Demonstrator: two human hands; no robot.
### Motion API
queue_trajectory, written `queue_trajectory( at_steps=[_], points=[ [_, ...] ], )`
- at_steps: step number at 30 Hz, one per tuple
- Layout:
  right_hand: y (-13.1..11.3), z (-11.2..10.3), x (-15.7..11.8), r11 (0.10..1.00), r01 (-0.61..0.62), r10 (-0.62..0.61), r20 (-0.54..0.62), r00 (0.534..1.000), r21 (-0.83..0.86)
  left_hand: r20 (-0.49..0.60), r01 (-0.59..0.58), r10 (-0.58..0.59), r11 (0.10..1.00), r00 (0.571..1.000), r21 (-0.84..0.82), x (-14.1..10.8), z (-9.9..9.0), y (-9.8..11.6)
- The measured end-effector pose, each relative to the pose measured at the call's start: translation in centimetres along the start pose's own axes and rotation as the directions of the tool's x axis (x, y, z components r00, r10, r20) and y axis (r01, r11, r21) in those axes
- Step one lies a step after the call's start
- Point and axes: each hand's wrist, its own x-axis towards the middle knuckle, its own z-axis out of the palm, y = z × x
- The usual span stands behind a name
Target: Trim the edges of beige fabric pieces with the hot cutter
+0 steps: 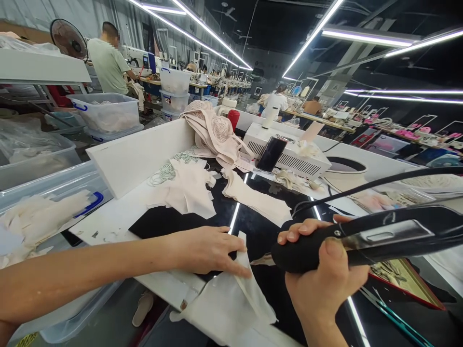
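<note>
My left hand (211, 253) lies with fingers stretched over the narrow upper end of a cream fabric piece (224, 308), holding it against the glossy black tabletop (267, 284). The wider part of the fabric spreads over the table's near edge. Wrapped in my right hand (325, 274) is a black corded hand tool (307, 248) with a metal strip along its body. Its thin tip (263, 260) points left, close beside the fabric edge; whether they touch I cannot tell. Farther back lie a stack of cut fabric pieces (256, 195) and a loose fabric pile (188, 188).
Teal-handled tweezers (394, 315) and a red-rimmed tray (408, 282) of small metal parts lie at right. A phone (272, 153) leans on a white vented box (285, 149). Beige bras (213, 130) are heaped behind. The tool's black cable (379, 182) runs right. Plastic bins (104, 113) stand left.
</note>
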Motion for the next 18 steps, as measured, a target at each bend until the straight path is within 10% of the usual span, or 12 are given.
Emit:
queue_trajectory(
  at_steps=[18],
  points=[
    [1.2,0.7,0.8,1.0,0.012,-0.012,0.034,0.999,0.007,-0.05,0.0,0.0,1.0,0.999,-0.007,-0.2,0.4,0.0]
  ],
)
